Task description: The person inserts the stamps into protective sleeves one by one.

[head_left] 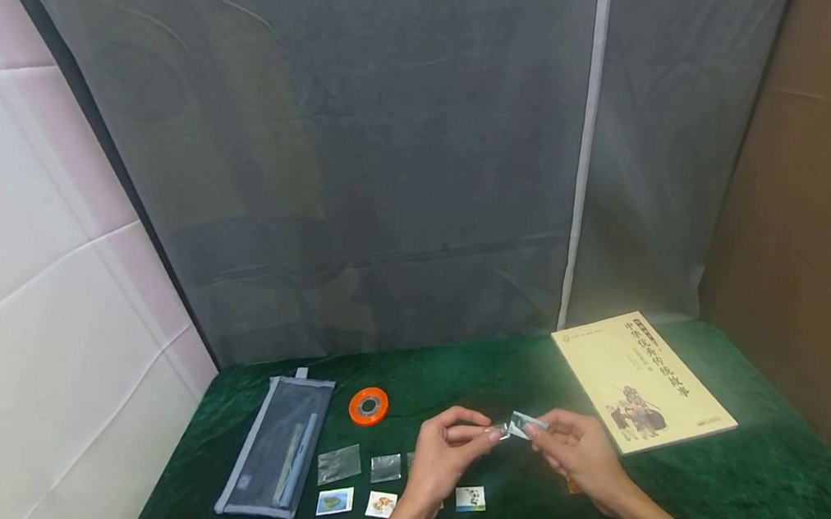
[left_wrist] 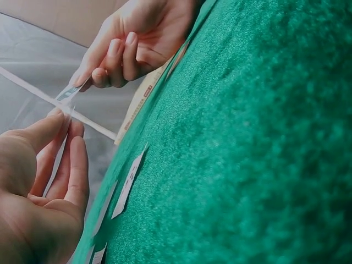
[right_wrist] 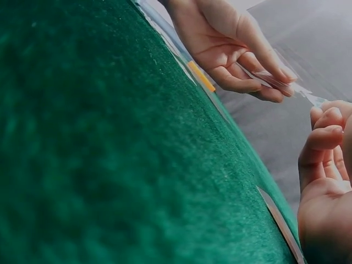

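Over the front middle of the table, my left hand (head_left: 440, 458) pinches a small clear plastic sleeve (head_left: 503, 431) between thumb and fingers. My right hand (head_left: 584, 452) holds a small printed card (head_left: 525, 424) by its edge, thumb on top. The card's far end meets the sleeve's edge; whether it is inside the sleeve I cannot tell. Both hands are raised above the green cloth. Below the left hand lies a panda picture card (head_left: 470, 499); further left are two more picture cards (head_left: 334, 501). Clear sleeves (head_left: 339, 464) lie behind them, one partly hidden by the left hand.
A grey zip pouch (head_left: 266, 462) with pens inside lies at the left. Behind the sleeves is an orange ring-shaped roll (head_left: 355, 409). A yellow book (head_left: 617, 357) lies at the right. An orange-brown piece (head_left: 573, 486) shows partly under the right hand. Grey fabric closes the back.
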Tool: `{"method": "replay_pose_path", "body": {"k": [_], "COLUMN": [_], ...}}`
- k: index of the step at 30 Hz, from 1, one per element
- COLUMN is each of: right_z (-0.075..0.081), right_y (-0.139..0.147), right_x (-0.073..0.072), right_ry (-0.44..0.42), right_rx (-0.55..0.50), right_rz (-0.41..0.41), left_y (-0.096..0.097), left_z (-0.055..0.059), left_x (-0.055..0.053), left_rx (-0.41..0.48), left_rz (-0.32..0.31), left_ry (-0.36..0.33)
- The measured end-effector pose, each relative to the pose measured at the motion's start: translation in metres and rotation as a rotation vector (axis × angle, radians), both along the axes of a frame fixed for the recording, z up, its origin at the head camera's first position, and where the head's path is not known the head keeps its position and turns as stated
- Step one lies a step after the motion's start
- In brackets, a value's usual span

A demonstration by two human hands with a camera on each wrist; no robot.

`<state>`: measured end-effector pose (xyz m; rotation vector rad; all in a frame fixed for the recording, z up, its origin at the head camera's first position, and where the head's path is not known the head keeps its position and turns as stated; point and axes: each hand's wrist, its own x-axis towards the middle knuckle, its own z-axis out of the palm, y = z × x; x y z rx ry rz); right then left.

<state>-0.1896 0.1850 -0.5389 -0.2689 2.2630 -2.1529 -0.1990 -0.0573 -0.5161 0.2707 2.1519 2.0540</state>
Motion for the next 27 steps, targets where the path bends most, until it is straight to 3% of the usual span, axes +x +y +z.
{"method": "replay_pose_path", "body": {"k": [4, 22, 27], "right_z": [-0.0014, -0.0008, -0.0019], "right_y": [0.0013, 0.0026, 0.0027], "right_x": [-0.0015, 0.0015, 0.0009], "right_ry": [-0.014, -0.024, 0.021], "right_rx": [0.007, 0.041, 0.030], "right_rz": [-0.023, 0.132, 0.116], "left_y": [0.0001, 0.0020, 0.0026], "left_z": [-0.0002, 0.0011, 0.0011], "left_x": [0.0000, 0.0027, 0.0037], "left_rx": [0.002, 0.021, -0.009], "left_rz": [-0.001, -0.033, -0.050], "left_ry": [-0.001, 0.004, 0.018]}}
